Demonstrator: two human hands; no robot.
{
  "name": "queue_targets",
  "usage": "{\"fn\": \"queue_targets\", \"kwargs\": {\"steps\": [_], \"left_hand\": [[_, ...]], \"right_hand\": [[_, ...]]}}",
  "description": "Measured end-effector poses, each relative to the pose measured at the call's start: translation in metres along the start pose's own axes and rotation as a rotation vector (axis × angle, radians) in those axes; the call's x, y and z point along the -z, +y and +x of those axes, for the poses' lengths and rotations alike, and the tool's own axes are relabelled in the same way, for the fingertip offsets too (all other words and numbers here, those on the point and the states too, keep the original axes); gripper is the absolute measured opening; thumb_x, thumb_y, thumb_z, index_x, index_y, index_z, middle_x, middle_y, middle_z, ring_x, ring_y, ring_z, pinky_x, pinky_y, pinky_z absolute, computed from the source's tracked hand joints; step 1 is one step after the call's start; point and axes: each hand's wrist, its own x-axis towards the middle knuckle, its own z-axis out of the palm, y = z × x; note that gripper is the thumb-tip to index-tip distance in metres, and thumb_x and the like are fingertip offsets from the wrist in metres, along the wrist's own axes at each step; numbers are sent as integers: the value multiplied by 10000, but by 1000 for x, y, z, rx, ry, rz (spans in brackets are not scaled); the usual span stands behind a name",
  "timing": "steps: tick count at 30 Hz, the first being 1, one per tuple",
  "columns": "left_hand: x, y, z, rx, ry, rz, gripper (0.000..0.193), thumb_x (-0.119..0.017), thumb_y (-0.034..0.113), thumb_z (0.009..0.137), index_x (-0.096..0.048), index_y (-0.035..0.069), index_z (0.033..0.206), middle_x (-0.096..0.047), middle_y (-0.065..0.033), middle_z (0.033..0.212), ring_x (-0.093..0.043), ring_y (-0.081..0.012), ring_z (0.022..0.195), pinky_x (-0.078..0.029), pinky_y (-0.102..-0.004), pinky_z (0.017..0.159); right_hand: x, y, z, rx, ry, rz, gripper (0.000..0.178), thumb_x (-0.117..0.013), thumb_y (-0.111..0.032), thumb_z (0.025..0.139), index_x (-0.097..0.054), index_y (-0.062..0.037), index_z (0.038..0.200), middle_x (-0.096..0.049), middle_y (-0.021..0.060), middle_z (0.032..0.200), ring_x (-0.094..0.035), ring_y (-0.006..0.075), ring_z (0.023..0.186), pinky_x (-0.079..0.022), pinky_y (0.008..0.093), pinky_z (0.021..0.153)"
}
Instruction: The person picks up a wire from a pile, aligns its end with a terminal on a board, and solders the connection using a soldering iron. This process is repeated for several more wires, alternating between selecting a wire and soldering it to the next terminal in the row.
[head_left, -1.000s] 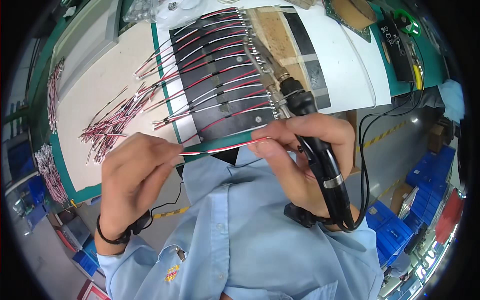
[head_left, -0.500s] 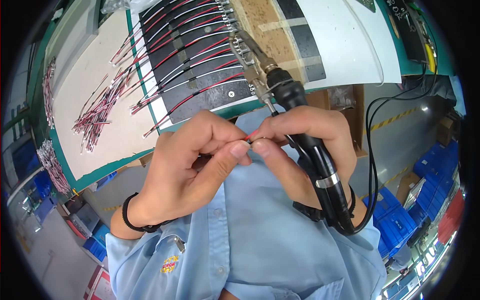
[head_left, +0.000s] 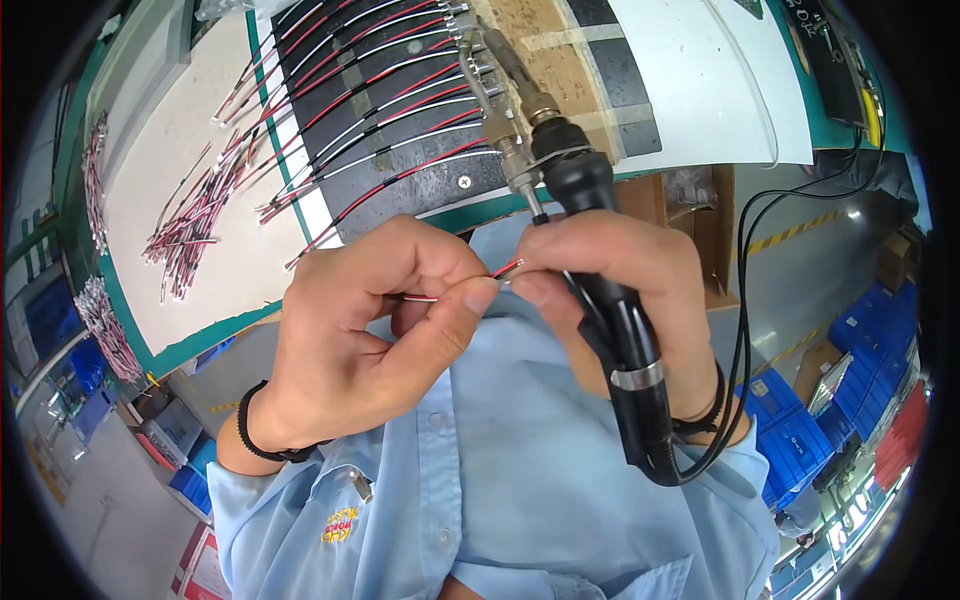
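My left hand (head_left: 365, 335) pinches a thin red, black and white wire (head_left: 508, 268) between thumb and forefinger. The wire's end pokes out to the right, and another stretch shows below the curled fingers. In my right hand (head_left: 645, 265) lies a black soldering iron (head_left: 578, 182) with a metal feed tube clamped alongside, its tip pointing away from me. My right thumb and forefinger are close by the wire's end; whether they touch it I cannot tell. Beyond the iron, rows of red, white and black wires (head_left: 392, 178) lie across a black board (head_left: 425, 195), their right ends at small metal parts.
A loose pile of similar wires (head_left: 190, 240) lies on the pale sheet at the left, with bundles (head_left: 105, 325) by the table's edge. Black cables (head_left: 742, 330) loop down from the iron's handle on the right. Blue crates (head_left: 785, 430) stand on the floor.
My right fingertips have drawn slightly away from my left ones, so more of the wire's end shows. The soldering iron has shifted a little with my right hand.
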Motion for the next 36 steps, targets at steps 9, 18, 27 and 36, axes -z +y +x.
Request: {"fn": "queue_targets", "kwargs": {"steps": [9, 18, 27, 36], "left_hand": [[4, 4, 15, 166, -28, 6, 84, -697, 8, 901, -644, -41, 944, -642, -18, 785, -574, -60, 723, -435, -191, 682], [14, 3, 45, 395, -18, -27, 64, -677, 20, 913, -642, -27, 887, -640, -13, 740, -579, -53, 670, -433, -191, 611], [22, -1, 70, 496, -168, 11, 105, -661, 57, 923, -667, -12, 845, -665, -34, 715, -583, -33, 593, -428, -183, 485], [30, 3, 78, 586, -214, 27, 112, -681, 62, 908, -666, -28, 843, -662, -50, 671, -581, -44, 549, -431, -196, 453]], "right_hand": [[16, -4, -1, -26, 40, -267, 430, -683, -12, 890, -417, -20, 1228, -678, 243, 1033, -695, 276, 883, -571, 363, 785], [12, 17, -24, -18, 174, -445, 578, -645, -337, 951, -371, 27, 1307, -662, 225, 941, -683, 262, 830, -552, 350, 762], [15, 30, -65, 109, 476, -210, 682, -606, -505, 926, -414, 46, 1279, -646, 176, 762, -640, 240, 594, -532, 360, 587], [17, 25, -52, 166, 252, 28, 541, -621, -386, 953, -449, 37, 1243, -640, 202, 747, -654, 280, 631, -531, 355, 551]]}}
